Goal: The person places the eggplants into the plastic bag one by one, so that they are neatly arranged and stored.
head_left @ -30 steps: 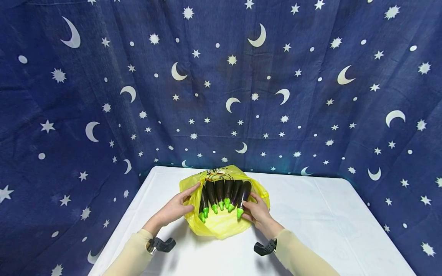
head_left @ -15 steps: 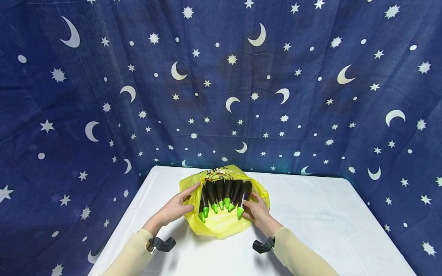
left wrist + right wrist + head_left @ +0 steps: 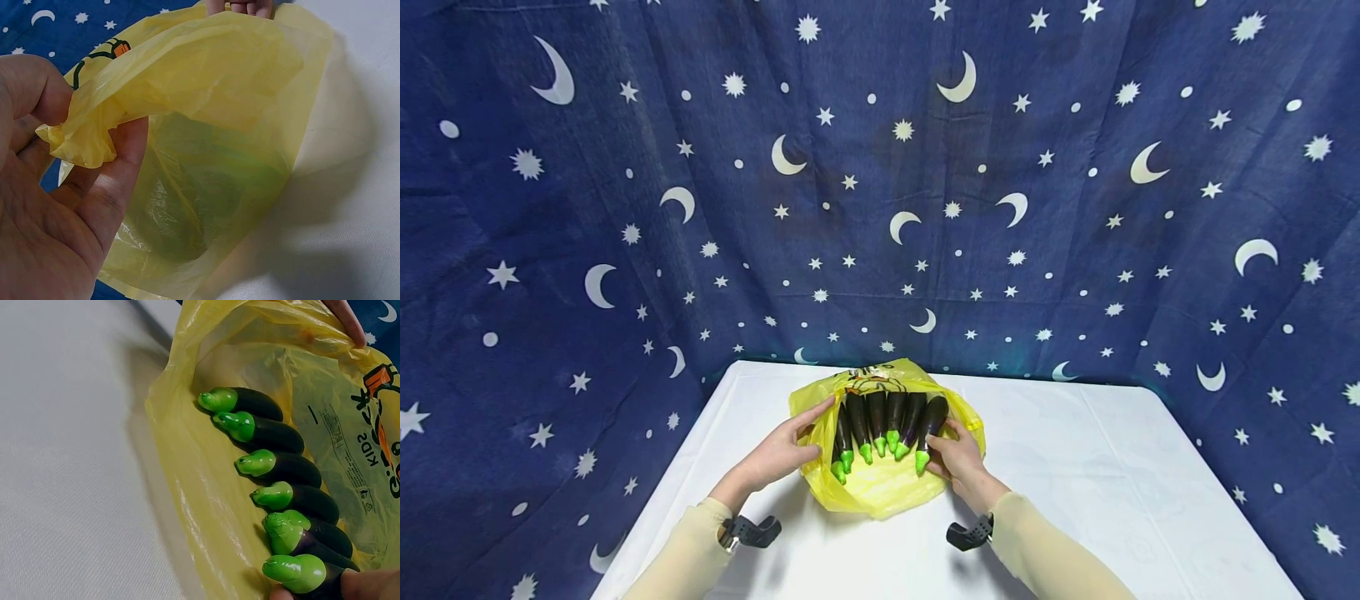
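A yellow plastic bag (image 3: 887, 496) lies on its side with its mouth toward me. Inside it, several dark purple eggplants (image 3: 294, 475) lie in a row, green stem ends facing out. At the bag's left side my left hand (image 3: 775, 454) holds the rim, the bunched film (image 3: 87, 140) pinched between thumb and fingers. My right hand (image 3: 962, 462) reaches into the opening and grips the rightmost eggplant (image 3: 934, 412), thumb on its near side. That eggplant's green cap (image 3: 297, 572) shows right by the fingertips; its far end is deeper in the bag.
A white cloth (image 3: 1075, 467) covers the table. Behind and at both sides hangs a dark blue curtain (image 3: 880, 208) with moons and stars. Black printing (image 3: 369, 450) marks the bag's upper wall. Each wrist wears a dark strap mount (image 3: 970, 533).
My right wrist has shifted very slightly left, and the gripped eggplant's stem end has moved a touch to the right. The left hand and the bag stay where they were.
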### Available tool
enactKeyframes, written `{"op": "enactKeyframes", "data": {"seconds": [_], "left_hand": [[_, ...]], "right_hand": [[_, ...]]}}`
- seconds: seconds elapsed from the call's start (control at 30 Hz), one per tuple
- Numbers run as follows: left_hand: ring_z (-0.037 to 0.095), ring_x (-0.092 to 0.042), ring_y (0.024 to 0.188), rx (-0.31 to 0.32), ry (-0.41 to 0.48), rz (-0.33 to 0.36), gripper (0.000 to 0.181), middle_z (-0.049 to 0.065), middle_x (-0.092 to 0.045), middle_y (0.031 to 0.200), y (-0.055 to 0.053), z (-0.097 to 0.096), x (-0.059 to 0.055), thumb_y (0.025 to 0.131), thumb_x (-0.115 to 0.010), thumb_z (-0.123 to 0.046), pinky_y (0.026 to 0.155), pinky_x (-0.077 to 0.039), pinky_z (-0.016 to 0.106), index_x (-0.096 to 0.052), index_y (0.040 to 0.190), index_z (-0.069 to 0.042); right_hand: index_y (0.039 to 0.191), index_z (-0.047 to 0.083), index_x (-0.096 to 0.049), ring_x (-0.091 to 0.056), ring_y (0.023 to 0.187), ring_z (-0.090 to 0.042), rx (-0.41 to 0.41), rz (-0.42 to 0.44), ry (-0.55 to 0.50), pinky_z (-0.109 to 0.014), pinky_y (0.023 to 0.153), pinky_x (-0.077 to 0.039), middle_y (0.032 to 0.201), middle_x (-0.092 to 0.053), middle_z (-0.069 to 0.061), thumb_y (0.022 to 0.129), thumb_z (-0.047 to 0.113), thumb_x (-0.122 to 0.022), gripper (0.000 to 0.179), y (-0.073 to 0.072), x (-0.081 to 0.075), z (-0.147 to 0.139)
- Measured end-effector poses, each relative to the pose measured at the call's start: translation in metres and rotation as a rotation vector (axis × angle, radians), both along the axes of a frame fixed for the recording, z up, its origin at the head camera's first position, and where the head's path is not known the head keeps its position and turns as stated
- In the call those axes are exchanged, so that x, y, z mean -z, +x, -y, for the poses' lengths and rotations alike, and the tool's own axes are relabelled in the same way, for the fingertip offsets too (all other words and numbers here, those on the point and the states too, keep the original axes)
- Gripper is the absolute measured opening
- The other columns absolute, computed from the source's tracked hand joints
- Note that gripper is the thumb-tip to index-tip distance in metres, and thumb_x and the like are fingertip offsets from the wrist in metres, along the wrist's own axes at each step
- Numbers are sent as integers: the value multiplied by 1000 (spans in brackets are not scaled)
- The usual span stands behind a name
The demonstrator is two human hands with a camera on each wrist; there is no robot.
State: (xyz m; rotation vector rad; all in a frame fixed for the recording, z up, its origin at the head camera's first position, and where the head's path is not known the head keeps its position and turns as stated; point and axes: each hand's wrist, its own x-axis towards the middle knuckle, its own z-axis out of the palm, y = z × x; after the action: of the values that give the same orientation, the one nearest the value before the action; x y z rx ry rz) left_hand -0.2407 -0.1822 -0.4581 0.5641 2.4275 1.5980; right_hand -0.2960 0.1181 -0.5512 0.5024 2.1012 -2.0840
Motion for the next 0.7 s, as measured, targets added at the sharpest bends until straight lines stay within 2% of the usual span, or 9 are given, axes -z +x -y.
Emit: {"op": "enactKeyframes", "data": {"seconds": [0.13,0.3,0.43,0.7], "left_hand": [[16,-28,133,-5,-8,2,76,-11,-26,149,-6,2,9,81,-57,3,104,-26,43,-29,147,-23],[15,-30,131,-4,1,8,78,-16,-28,146,-14,6,21,80,-60,0,103,-28,41,-30,145,-31],[12,-31,131,1,3,4,78,-20,-28,145,-15,7,23,80,-61,-2,102,-29,40,-32,143,-36],[12,-31,130,3,-2,-5,78,-20,-29,145,-14,7,21,79,-60,-2,102,-30,39,-31,144,-34]], "right_hand": [[143,14,-32,-63,80,-21,-4,-4,-3,-38,67,-54,114,-54,-20,85,14,-65,67,0,1,0],[144,11,-31,-63,78,-22,-8,-18,0,-39,64,-54,112,-54,-22,85,12,-65,68,2,2,1],[144,11,-30,-63,78,-23,5,-21,4,-39,63,-54,113,-53,-22,84,12,-66,70,3,2,2],[144,10,-29,-61,76,-23,15,-10,35,-37,63,-54,105,-54,-19,84,16,-66,71,4,0,4]]}}
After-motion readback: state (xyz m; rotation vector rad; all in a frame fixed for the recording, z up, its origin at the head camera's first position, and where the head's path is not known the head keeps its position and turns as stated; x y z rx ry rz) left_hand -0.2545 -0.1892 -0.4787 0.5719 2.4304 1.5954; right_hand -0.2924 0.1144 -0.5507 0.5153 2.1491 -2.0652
